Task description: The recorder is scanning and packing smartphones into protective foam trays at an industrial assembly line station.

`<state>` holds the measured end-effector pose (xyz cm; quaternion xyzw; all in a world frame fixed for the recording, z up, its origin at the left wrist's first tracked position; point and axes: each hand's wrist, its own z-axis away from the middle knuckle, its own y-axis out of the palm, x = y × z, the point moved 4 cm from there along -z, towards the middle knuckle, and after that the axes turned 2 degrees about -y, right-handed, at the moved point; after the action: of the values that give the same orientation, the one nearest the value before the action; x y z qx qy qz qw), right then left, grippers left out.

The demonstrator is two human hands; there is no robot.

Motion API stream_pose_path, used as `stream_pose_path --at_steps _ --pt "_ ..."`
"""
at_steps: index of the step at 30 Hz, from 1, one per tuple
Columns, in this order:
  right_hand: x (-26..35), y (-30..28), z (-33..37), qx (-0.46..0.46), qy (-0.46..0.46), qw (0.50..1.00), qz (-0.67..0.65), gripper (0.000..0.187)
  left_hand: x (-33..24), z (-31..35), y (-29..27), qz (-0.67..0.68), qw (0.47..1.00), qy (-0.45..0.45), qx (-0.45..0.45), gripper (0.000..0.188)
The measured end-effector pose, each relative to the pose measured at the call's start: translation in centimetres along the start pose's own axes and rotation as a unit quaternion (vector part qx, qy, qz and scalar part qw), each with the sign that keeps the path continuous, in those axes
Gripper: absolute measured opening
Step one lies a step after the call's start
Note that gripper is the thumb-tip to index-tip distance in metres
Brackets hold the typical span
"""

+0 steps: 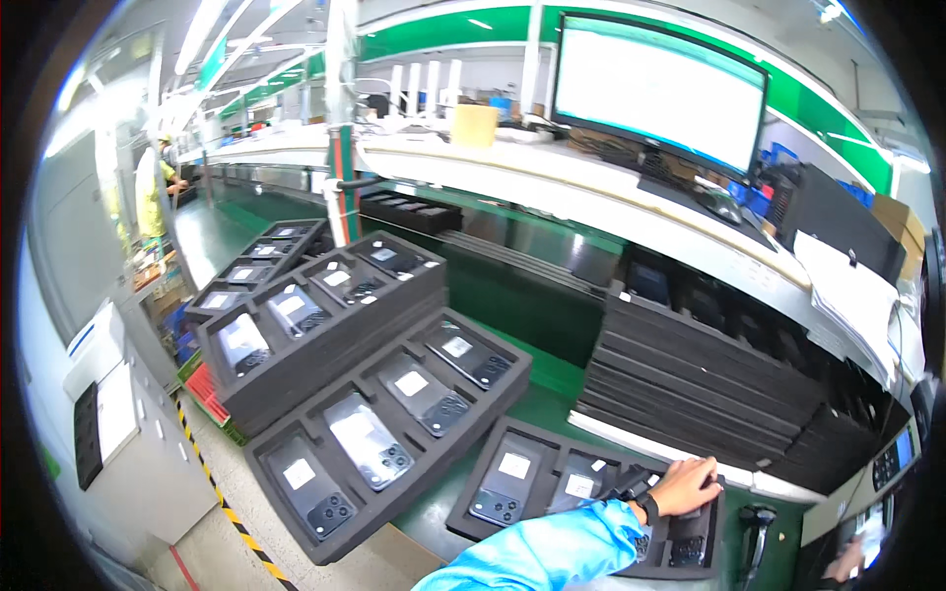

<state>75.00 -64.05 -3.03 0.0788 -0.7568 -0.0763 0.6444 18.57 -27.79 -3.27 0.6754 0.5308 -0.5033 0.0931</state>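
My left hand (687,486), below a blue sleeve and a dark wristband, rests over the right end of a black foam tray (461,514). Its fingers are bent together; what they grip, if anything, is hidden. Phones lie in that tray's pockets, including a dark phone (507,478) with a white label at its left end; my forearm covers part of the others. At the lower right rim, my right hand (845,563) is partly visible, closed around a phone (871,537) with a bright surface. Blur hides its details.
Stacked foam trays with labelled phones (367,440) stand to the left. More black trays (690,369) are piled under the white shelf (591,187), which carries a monitor (658,89). A device with a small display (892,458) and a black handheld tool (756,537) sit at right.
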Motion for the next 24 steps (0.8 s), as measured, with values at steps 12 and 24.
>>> stream_pose_path --at_steps 12,24 --pt "6.1 19.0 42.4 0.675 0.080 0.630 0.376 0.038 1.1 -0.8 -1.7 0.012 0.999 -0.035 0.029 0.029" --pt "8.2 15.9 39.3 0.157 -0.486 0.749 0.422 0.037 -0.7 1.2 -0.7 -0.230 0.965 0.042 0.115 0.041"
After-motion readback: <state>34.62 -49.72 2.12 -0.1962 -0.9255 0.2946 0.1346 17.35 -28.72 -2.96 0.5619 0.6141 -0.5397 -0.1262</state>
